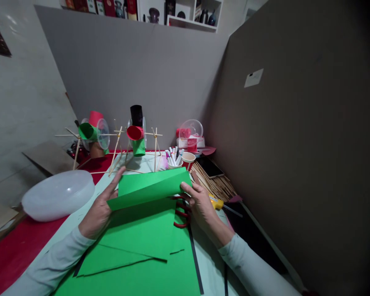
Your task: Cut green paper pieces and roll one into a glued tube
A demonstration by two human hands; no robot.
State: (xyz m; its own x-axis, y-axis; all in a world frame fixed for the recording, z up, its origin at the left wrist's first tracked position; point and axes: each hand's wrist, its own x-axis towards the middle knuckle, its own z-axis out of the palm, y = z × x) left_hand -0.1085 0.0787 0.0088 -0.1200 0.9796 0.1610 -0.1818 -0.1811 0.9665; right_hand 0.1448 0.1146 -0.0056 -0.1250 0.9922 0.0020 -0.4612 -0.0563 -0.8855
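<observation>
A plain green sheet [151, 190] curls over on itself. It slants, held up between left hand [99, 211] and right hand [201, 204].

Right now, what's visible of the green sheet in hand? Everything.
The green sheet looks like plain, bright paper or thin card, bent over on itself. It is held raised above a larger green sheet, left hand at its left end, right hand gripping its right end, thumb on the near face.

Grey back partition [135, 70], darker R partition [296, 123]; white shelf [191, 24] up top; pale L wall [15, 90], prob. plaster; dim light.
</observation>
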